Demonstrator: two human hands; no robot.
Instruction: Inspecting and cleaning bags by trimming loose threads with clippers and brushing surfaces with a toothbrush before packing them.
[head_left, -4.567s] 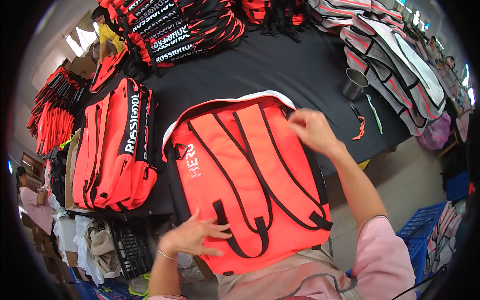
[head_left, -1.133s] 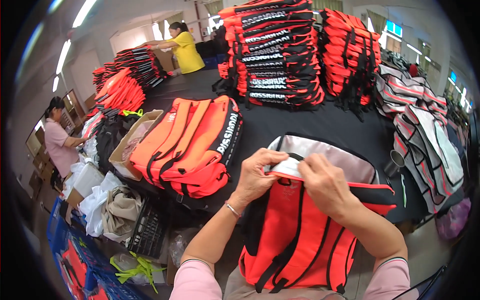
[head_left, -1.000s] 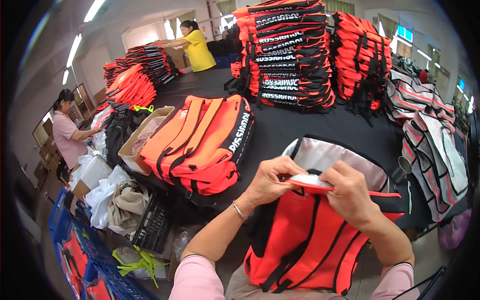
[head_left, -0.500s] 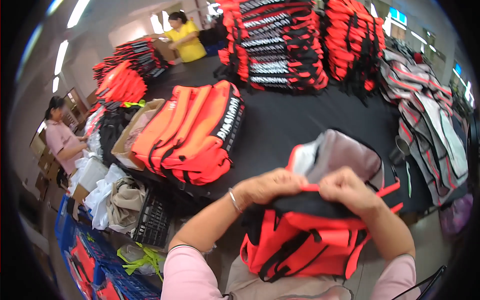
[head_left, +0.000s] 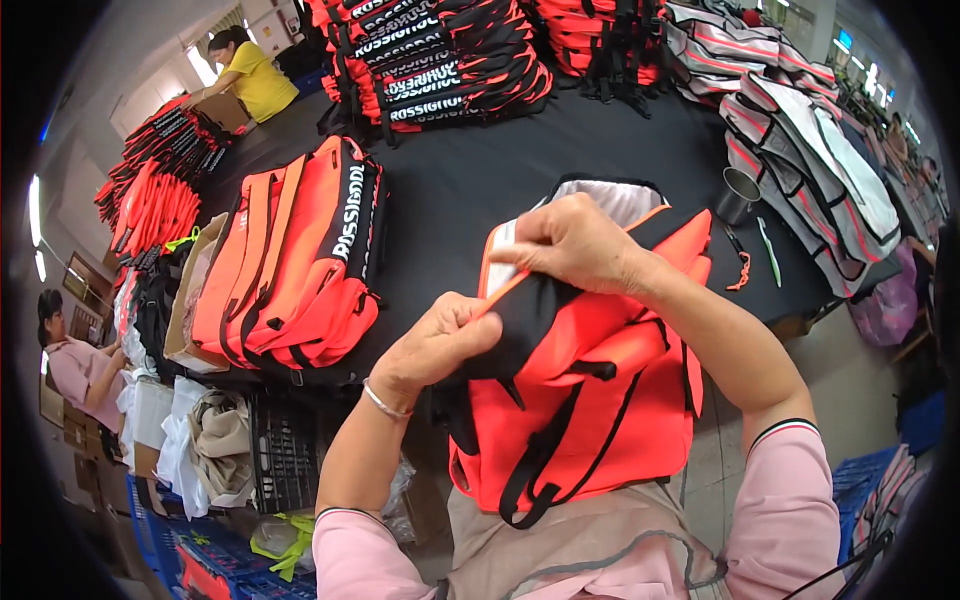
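Note:
A red-orange backpack point(head_left: 640, 435) with black panels and straps rests against my lap at the table's near edge. Its top gapes, showing a pale grey lining point(head_left: 612, 203). My left hand point(head_left: 440, 340) is closed in a pinch on the orange-trimmed edge of the opening, at its near left. Farther along that same edge, my right hand point(head_left: 580, 248) pinches beside a white strip point(head_left: 502, 248) inside the rim. The trim runs taut between both hands. Part of the edge is hidden under my right fingers.
Left on the black table point(head_left: 450, 185) lie more red backpacks point(head_left: 310, 260); tall stacks point(head_left: 440, 70) stand behind. Grey bags point(head_left: 810, 170), a metal cup point(head_left: 738, 195), an orange cord point(head_left: 742, 268) and a slim green-white tool point(head_left: 768, 250) lie right. Crates point(head_left: 285, 450) stand lower left. Two people work farther off.
My hands were side by side on the bag's edge; now my right hand is farther away, and my left is lower along the edge. The bag's top has turned, and the view has swung right.

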